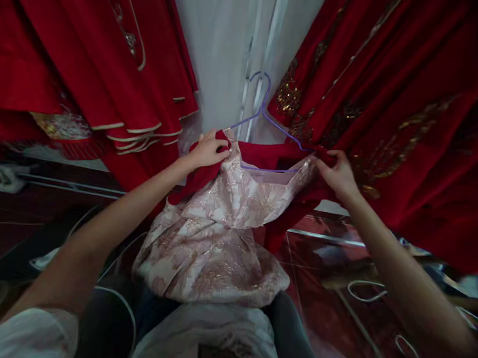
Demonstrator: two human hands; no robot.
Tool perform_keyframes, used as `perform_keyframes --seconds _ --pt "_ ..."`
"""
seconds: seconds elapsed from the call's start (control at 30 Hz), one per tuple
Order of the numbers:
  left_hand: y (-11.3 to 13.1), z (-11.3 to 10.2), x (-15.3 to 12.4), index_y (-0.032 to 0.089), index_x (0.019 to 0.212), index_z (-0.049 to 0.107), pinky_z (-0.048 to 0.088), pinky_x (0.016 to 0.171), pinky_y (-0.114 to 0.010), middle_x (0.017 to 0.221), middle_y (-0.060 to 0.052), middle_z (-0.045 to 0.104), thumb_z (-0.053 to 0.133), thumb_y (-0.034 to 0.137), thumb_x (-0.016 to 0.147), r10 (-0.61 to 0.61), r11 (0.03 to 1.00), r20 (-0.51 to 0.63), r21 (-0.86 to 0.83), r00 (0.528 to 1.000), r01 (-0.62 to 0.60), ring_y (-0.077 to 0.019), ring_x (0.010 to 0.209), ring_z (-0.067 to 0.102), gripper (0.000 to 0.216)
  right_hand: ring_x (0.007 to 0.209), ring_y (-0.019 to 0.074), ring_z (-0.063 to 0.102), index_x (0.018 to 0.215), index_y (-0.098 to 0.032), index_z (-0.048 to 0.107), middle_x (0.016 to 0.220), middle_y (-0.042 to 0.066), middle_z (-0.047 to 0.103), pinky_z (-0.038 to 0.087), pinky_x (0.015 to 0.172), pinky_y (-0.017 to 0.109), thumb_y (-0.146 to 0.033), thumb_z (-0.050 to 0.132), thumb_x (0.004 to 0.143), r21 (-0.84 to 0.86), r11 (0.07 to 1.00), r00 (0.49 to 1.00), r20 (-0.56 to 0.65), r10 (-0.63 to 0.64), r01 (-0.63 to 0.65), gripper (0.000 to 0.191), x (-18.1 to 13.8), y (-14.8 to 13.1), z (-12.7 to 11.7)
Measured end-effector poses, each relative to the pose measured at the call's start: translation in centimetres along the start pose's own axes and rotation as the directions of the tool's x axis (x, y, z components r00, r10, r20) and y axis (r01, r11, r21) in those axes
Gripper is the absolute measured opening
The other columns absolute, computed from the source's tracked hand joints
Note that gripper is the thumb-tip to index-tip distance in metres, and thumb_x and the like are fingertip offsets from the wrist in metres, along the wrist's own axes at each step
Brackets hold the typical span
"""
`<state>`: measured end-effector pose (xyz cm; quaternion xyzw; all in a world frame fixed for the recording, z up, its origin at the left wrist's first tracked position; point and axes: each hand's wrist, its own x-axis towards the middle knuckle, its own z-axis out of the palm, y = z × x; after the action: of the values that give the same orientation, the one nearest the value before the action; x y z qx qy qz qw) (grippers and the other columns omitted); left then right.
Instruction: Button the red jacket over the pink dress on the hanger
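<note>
Garments point(427, 65) in red flank the pink dress point(221, 251) and purple hanger point(264, 104).

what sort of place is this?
Likely a dress shop or costume wardrobe, though a workroom is possible: gold-decorated red cloth, apparently garments, hangs on the left and right, and a pale pink patterned dress sits with a purple hanger.

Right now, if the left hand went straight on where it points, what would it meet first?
The left hand would first meet the strap it touches; beyond that, perhaps the hanger, though depth is unclear.
</note>
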<state>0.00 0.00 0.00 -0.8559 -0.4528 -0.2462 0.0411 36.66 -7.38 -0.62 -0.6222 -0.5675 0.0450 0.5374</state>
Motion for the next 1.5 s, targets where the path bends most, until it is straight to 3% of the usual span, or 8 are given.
perform_keyframes --seconds 0.17,0.37,0.53,0.87,0.93,1.13,1.33,1.5 --pt "0.1 0.4 0.1 0.018 0.092 0.069 0.038 0.089 -0.047 0.095 -0.011 0.052 0.051 0.038 0.086 -0.038 0.999 -0.004 -0.005 0.999 0.038 -0.0301 0.107 0.047 0.028 0.072 0.0197 0.053 0.07 -0.02 0.05 0.063 0.002 0.051 0.044 0.074 0.035 -0.062 0.039 0.087 0.039 0.999 0.997 -0.079 -0.009 0.012 0.047 0.0 -1.4 4.8" --pt "-0.9 0.6 0.3 0.018 0.094 0.068 0.037 0.094 -0.051 0.1 -0.01 0.053 0.052 0.037 0.085 -0.059 0.997 -0.048 -0.047 0.997 0.056 -0.0326 0.111 0.046 0.026 0.07 0.0203 0.057 0.072 -0.02 0.055 0.069 0.005 0.06 0.045 0.071 0.033 -0.063 0.035 0.089 0.262 0.963 0.947 0.285 -0.146 0.07 0.05 -6.7 -7.3 12.0" --pt "-2.6 0.5 -0.7 0.02 0.084 0.062 0.038 0.1 -0.039 0.111 -0.008 0.053 0.052 0.033 0.086 -0.097 0.963 -0.252 -0.27 0.963 0.026 -0.0241 0.117 0.046 0.017 0.059 0.0173 0.053 0.064 -0.019 0.051 0.06 0.003 0.056 0.038 0.06 0.028 -0.06 0.042 0.089 0.093 0.984 0.944 0.281 -0.173 0.153 0.048 -7.5 -7.6 10.2" --pt "-2.3 -4.7 -3.6 0.019 0.074 0.044 0.033 0.069 -0.029 0.068 0.004 0.044 0.046 0.038 0.094 -0.391 0.814 -0.744 -0.555 0.542 -0.173 -0.009 0.067 0.044 0.028 0.068 0.017 0.059 0.102 -0.022 0.053 0.083 0.003 0.062 0.047 0.064 0.03 -0.049 0.059 0.081 0.086 0.984 0.979 0.123 -0.164 0.154 0.035 -2.8 -2.7 5.1" --pt "-0.7 -5.2 -3.6 0.019 0.078 0.046 0.035 0.07 -0.028 0.071 0.003 0.046 0.046 0.042 0.095 -0.333 0.801 -0.745 -0.547 0.578 -0.243 -0.0095 0.068 0.046 0.028 0.062 0.0157 0.057 0.101 -0.023 0.052 0.073 0.0 0.059 0.046 0.06 0.029 -0.046 0.059 0.08 0.127 0.983 0.968 0.195 -0.157 0.134 0.032 -3.0 -2.6 5.6" --pt "3.4 -0.8 -6.0 0.021 0.085 0.052 0.042 0.067 -0.026 0.073 0.001 0.053 0.042 0.046 0.095 -0.132 0.833 -0.363 -0.544 0.922 -0.095 -0.0118 0.068 0.051 0.028 0.066 0.0139 0.054 0.084 -0.022 0.046 0.075 -0.001 0.055 0.042 0.061 0.026 -0.03 0.063 0.069 0.196 0.973 0.973 0.168 -0.159 0.125 0.024 -3.1 -3.1 8.7" --pt "6.2 4.6 -7.0 0.021 0.084 0.048 0.045 0.071 -0.026 0.077 -0.001 0.055 0.038 0.044 0.097 -0.299 0.709 -0.325 -0.705 0.897 -0.019 -0.0125 0.072 0.053 0.028 0.057 0.0103 0.042 0.087 -0.023 0.041 0.068 -0.005 0.046 0.034 0.057 0.023 -0.024 0.054 0.072 0.328 0.937 0.919 0.32 -0.232 0.122 0.019 -5.1 -6.2 13.3" --pt "8.1 4.5 -6.0 0.021 0.086 0.049 0.047 0.076 -0.027 0.08 -0.001 0.057 0.038 0.048 0.096 -0.254 0.673 -0.309 -0.737 0.916 -0.062 -0.0128 0.076 0.055 0.031 0.065 0.0105 0.046 0.085 -0.023 0.039 0.076 -0.004 0.046 0.036 0.06 0.023 -0.025 0.052 0.073 0.454 0.883 0.913 0.299 -0.277 0.119 0.018 -5.8 -6.9 13.9"
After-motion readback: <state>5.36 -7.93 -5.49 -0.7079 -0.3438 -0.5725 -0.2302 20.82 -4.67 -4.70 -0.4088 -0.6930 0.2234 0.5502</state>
